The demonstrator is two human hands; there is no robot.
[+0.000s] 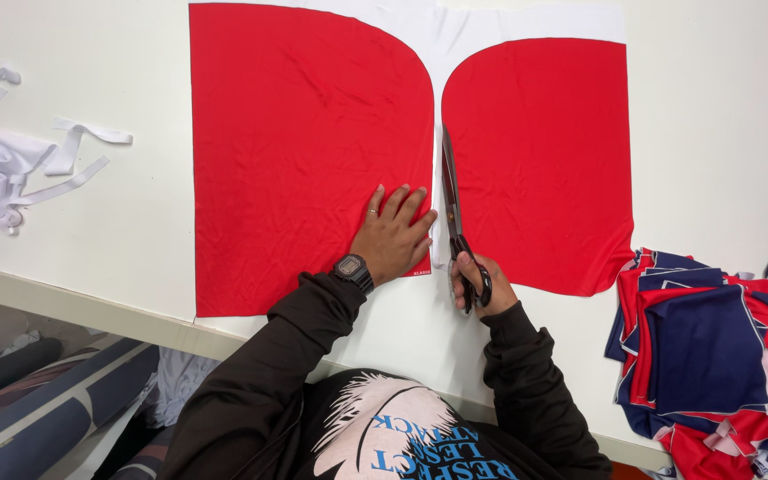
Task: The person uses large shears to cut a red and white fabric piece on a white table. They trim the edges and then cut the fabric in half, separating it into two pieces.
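Note:
A white sheet of fabric printed with two large red panels lies flat on the white table: the left red panel and the right red panel. My left hand presses flat on the lower right corner of the left panel, fingers spread, with a black watch on the wrist. My right hand grips the black handles of long scissors. The blades point away from me along the white strip between the two red panels.
White fabric scraps and strips lie at the table's left. A stack of red, navy and white cut pieces sits at the right edge. Fabric rolls lie below the table's near edge at the left.

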